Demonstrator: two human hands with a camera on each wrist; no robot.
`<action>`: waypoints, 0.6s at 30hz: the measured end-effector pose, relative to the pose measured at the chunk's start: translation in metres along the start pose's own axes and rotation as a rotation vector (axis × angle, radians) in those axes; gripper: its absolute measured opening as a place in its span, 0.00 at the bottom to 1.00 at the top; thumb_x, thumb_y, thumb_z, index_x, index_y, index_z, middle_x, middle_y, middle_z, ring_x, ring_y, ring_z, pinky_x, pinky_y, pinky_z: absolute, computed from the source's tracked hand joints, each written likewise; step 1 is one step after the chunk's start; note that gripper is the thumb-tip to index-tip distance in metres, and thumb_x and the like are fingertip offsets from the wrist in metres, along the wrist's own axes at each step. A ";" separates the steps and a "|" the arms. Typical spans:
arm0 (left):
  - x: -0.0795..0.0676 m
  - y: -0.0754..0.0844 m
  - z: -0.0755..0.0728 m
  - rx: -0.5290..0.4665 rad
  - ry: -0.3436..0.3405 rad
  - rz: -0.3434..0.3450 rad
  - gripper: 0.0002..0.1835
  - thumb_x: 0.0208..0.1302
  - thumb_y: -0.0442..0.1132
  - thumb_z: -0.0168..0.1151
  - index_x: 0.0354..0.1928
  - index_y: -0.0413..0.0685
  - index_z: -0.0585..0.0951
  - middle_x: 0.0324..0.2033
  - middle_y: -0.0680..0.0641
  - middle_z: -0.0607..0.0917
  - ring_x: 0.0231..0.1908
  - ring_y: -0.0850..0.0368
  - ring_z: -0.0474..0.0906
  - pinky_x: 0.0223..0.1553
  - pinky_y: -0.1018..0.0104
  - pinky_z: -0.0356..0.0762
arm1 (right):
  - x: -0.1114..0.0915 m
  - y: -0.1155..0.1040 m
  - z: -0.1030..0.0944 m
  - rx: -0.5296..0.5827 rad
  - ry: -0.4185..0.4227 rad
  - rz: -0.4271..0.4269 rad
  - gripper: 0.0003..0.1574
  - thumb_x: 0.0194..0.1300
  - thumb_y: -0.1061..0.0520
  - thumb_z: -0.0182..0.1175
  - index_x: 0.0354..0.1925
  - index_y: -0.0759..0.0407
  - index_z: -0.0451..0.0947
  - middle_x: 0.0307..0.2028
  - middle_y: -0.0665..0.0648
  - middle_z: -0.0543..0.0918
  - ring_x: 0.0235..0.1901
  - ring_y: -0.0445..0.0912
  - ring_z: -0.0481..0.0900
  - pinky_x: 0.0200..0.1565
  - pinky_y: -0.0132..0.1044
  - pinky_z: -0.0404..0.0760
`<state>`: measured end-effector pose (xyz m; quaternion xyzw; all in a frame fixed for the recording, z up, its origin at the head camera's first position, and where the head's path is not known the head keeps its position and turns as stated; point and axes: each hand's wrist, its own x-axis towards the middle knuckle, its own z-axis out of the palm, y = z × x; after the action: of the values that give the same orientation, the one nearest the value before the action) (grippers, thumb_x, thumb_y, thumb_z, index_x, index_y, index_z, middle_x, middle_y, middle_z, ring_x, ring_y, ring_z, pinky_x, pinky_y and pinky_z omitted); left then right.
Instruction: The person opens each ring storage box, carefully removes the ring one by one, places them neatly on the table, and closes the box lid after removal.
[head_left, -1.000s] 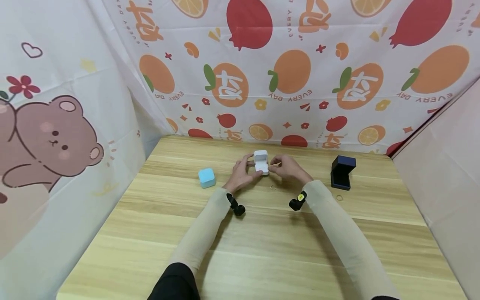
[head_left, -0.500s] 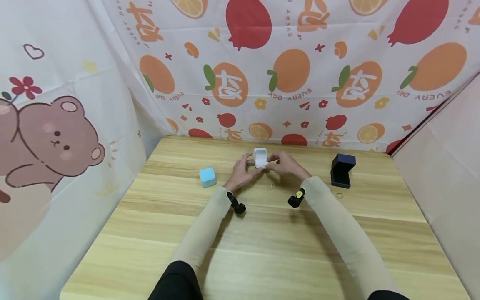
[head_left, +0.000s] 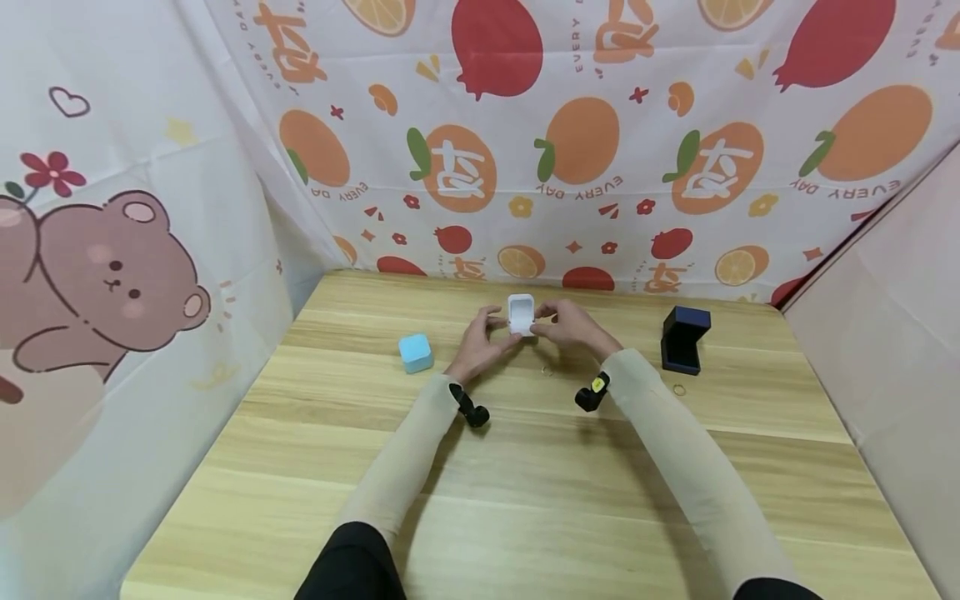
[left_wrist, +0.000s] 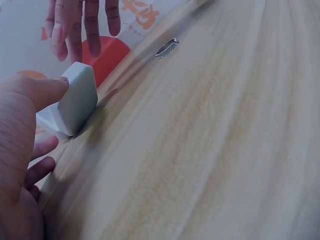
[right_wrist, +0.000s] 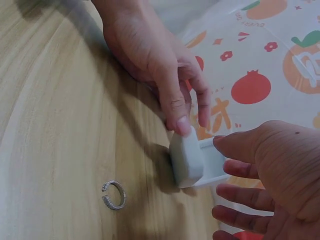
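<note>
A small white ring box (head_left: 521,315) stands with its lid raised near the back of the table. My left hand (head_left: 480,343) holds it from the left, thumb on the top edge, as the right wrist view shows at the box's near wall (right_wrist: 185,160). On the other side, my right hand (head_left: 573,327) has its fingers spread and apart, thumb tip close by the box's rim. A silver open-ended ring (right_wrist: 115,195) with a ridged band lies on the wood in front of the box. The box's interior is partly hidden in both wrist views.
To the left sits a closed light-blue box (head_left: 416,353). An open navy ring box (head_left: 684,340) stands at the right, with a second ring (head_left: 678,389) in front of it. A fruit-print cloth (head_left: 585,142) hangs behind the table's back edge.
The white box's inside now shows as a taller, upright white panel, where earlier its base with a slot lay visible. The hands have stayed close around it; the other boxes are unmoved.
</note>
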<state>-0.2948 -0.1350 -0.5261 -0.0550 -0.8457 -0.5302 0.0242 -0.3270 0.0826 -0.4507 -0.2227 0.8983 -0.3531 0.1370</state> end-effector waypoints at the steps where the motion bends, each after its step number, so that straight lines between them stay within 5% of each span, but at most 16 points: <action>1: -0.001 0.001 -0.001 -0.002 0.000 -0.001 0.41 0.64 0.53 0.70 0.73 0.47 0.64 0.61 0.40 0.81 0.66 0.43 0.75 0.70 0.45 0.67 | 0.000 -0.001 -0.001 -0.012 0.005 -0.011 0.19 0.71 0.50 0.63 0.53 0.60 0.80 0.61 0.64 0.81 0.59 0.60 0.78 0.63 0.55 0.75; 18: -0.014 0.008 -0.020 0.097 0.033 0.075 0.28 0.71 0.45 0.64 0.68 0.42 0.70 0.64 0.36 0.76 0.63 0.40 0.71 0.66 0.44 0.70 | 0.004 -0.017 -0.004 -0.059 0.032 -0.107 0.28 0.69 0.50 0.65 0.58 0.67 0.77 0.62 0.68 0.81 0.63 0.64 0.77 0.65 0.53 0.75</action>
<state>-0.2805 -0.1507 -0.5116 -0.0768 -0.8673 -0.4881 0.0605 -0.3271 0.0714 -0.4366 -0.2687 0.8972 -0.3369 0.0969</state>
